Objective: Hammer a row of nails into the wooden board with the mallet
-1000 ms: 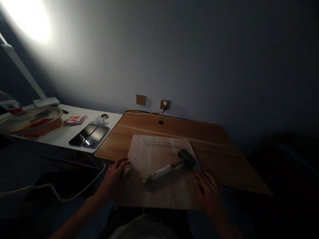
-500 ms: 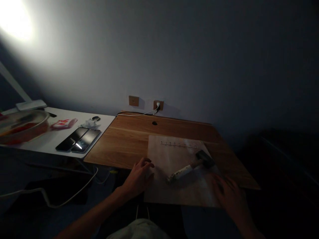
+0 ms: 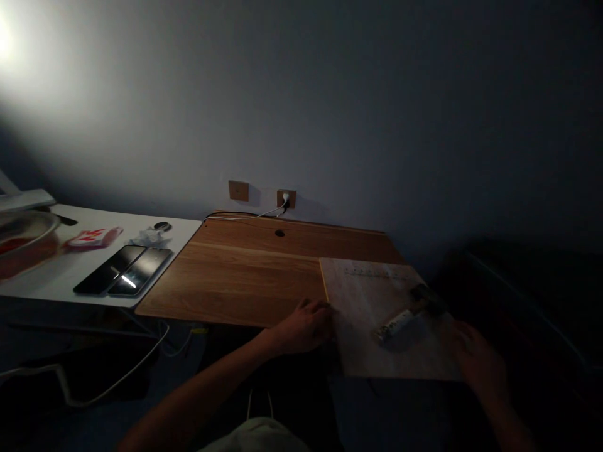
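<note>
A pale square board (image 3: 360, 355) lies at the right, between my two hands. My left hand (image 3: 306, 328) has its fingers curled at the board's left edge. At the right edge, in deep shadow, my right hand (image 3: 480, 361) is closed on the board; its fingertips are hard to make out. On the board rests a hammer (image 3: 396, 326) with a dark head pointing to the far right and a whitish, worn handle. A row of small nails (image 3: 377, 274) runs along the board's far side.
Beneath the board is a brown wooden table (image 3: 245, 270) against the wall. To its left stands a white table (image 3: 70, 270) with two phones (image 3: 140, 271), a red-and-white packet (image 3: 94, 237), crumpled plastic (image 3: 148, 237) and a clear tub (image 3: 28, 245). A plug (image 3: 286, 198) sits in the wall socket.
The board, with the hammer and nails on it, has shifted right, past the table's right side. Both my hands moved right with it, and my left fingers closed at its edge.
</note>
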Demonstrator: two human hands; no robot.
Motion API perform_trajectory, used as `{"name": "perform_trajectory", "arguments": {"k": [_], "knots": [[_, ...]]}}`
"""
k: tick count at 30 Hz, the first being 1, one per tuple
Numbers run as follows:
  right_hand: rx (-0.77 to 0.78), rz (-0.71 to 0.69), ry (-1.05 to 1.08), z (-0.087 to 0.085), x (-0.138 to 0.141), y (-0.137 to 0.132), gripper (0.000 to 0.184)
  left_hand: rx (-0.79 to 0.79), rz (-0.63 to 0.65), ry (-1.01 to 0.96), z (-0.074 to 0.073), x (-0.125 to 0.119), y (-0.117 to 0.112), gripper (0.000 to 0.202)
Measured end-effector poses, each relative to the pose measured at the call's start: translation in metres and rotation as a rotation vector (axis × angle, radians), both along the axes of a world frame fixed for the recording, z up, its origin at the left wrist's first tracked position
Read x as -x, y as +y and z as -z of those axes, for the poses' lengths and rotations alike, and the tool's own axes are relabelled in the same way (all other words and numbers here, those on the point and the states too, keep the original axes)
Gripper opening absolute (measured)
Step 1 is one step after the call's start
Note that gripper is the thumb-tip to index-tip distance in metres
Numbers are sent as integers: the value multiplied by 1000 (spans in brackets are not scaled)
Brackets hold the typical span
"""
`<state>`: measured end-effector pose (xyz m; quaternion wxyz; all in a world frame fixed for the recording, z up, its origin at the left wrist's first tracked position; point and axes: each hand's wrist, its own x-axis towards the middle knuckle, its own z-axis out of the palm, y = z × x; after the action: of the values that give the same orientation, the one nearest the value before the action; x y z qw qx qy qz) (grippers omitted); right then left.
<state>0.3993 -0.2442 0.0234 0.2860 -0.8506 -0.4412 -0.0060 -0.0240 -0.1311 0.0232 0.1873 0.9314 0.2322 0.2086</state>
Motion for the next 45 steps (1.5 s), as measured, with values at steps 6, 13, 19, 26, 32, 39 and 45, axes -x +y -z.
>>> {"name": "perform_trajectory", "arguments": {"k": [6,13,19,26,32,39,45], "knots": [[-373,-325,226,-22,163,25,40,-98,-255,93,-3,69,41,35],[-255,-790,353,-16,337,111,29,-214,-439,56,10,108,48,38],[-341,-587,583,14,354,139,27,-160,-517,-100,26,113,47,37],[-327,-544,645,19,343,136,29,-147,-488,-72,18,112,45,25],[-304,-580,649,19,346,135,30,-140,-487,47,9,111,41,14],[-240,-613,640,16,345,132,27,-175,-490,91,10,111,42,11],[-234,-616,624,17,346,134,34,-162,-498,129,11,111,42,8]]}}
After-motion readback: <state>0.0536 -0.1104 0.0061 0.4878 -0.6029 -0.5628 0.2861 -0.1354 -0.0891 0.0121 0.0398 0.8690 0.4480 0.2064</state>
